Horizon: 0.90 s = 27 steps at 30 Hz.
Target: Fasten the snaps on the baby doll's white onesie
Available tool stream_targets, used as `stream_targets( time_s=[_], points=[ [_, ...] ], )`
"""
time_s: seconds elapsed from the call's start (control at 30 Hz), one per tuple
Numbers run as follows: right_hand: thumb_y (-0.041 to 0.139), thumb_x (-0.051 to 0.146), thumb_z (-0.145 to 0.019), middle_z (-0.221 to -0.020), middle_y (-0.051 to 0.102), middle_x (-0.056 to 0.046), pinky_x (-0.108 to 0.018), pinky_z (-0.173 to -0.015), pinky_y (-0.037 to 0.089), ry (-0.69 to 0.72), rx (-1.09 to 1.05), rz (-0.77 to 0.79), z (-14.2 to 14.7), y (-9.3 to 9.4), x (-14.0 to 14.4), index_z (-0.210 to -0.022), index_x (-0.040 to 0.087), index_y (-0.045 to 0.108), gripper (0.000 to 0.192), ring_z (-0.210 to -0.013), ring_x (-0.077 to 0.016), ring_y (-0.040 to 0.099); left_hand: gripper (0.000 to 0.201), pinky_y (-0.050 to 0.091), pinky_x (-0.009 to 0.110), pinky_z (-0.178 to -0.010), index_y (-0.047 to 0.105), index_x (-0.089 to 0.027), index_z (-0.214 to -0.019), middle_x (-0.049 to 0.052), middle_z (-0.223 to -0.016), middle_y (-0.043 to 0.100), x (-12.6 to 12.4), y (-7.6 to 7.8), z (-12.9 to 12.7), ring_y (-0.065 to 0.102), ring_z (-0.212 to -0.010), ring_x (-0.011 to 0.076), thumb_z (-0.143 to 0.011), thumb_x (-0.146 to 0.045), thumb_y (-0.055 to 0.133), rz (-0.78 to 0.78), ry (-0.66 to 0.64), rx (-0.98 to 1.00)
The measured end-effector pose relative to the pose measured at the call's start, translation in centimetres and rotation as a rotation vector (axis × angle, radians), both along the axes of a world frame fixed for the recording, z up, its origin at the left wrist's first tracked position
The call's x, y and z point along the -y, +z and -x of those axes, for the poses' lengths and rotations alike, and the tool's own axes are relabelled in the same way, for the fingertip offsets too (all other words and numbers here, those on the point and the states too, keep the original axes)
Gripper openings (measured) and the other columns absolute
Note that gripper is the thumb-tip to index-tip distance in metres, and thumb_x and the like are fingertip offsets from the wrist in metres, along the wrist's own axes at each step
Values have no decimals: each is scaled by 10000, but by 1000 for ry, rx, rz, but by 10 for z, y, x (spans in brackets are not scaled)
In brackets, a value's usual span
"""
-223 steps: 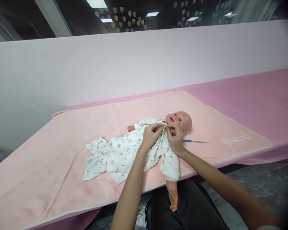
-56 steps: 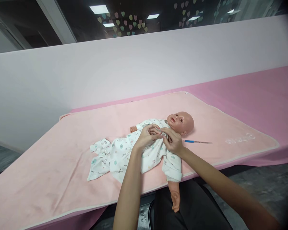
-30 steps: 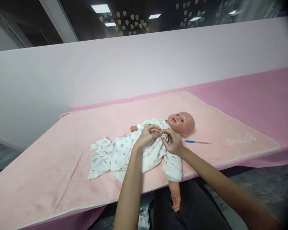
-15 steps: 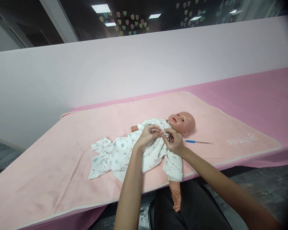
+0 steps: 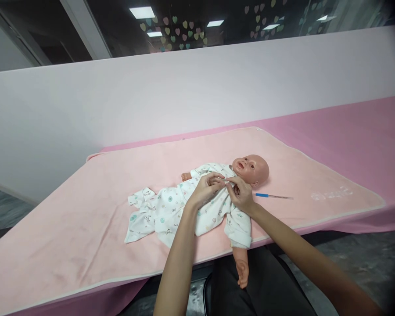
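Observation:
A baby doll [image 5: 256, 166] lies on its back, head to the right, dressed in a white printed baby outfit [image 5: 167, 208]. At the upper chest, below the doll's chin, both hands meet on the front of the garment. My left hand [image 5: 206, 189] has its fingers curled and pinches the cloth. Facing it, my right hand [image 5: 241, 193] pinches the same spot between thumb and forefinger. Whatever fastening lies between the fingertips is too small to make out. One doll arm [image 5: 241, 263] hangs over the table's near edge; the other lies out on the far side.
A thin thermometer-like stick [image 5: 272, 195] with a blue end lies right of the doll's shoulder. Under the doll spreads a peach blanket [image 5: 85, 224] over a pink table cover [image 5: 349, 131]. A white wall [image 5: 184, 96] stands behind, with a dark window above it.
Both hands stay at the doll's chest, their fingertips shifting slightly on the cloth. The whole view has moved a little; the doll and the stick lie as before.

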State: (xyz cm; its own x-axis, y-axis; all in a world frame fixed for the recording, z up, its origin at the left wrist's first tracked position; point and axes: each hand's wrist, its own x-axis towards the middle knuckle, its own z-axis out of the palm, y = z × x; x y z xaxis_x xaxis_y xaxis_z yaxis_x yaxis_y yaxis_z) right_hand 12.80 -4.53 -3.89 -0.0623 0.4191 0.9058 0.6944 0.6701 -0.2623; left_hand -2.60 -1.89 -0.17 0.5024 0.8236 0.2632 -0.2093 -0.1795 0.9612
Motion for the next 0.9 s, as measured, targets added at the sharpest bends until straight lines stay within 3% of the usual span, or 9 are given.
stream_targets(
  time_s=[0.17, 0.43, 0.63, 0.9],
  points=[
    [483, 155, -823, -728, 577, -18, -222, -505, 399, 28, -2, -13, -1, 1, 1, -949, 183, 560, 150, -537, -91, 487, 295, 336, 172, -514, 588, -136, -948, -9, -639, 564, 8, 0, 17, 463, -534, 54, -706, -292, 653, -38, -51, -132],
    [471, 153, -824, -717, 580, -18, -224, -512, 419, 28, 2, -27, -1, 0, 0, -924, 179, 559, 136, -560, -96, 509, 368, 427, 232, -716, 589, -133, -997, 53, -836, 616, 14, -3, 54, 563, -772, 123, -661, -232, 702, -10, -156, -197],
    [474, 153, -817, -725, 593, -27, -221, -507, 430, 25, 4, -16, 0, 1, 1, -918, 174, 558, 133, -567, -98, 532, 381, 418, 220, -662, 569, -134, -1038, 67, -838, 629, 13, -6, 56, 567, -740, 123, -683, -220, 681, 53, -176, -178],
    [475, 98, -793, -934, 646, -82, -211, -629, 486, 104, 159, -62, 7, 3, 10, -1009, 165, 565, 244, -831, -137, 620, 394, 406, 221, -624, 567, -141, -1057, 39, -781, 594, 18, -2, 51, 527, -682, 105, -677, -176, 663, 7, -132, -156]
  ],
)
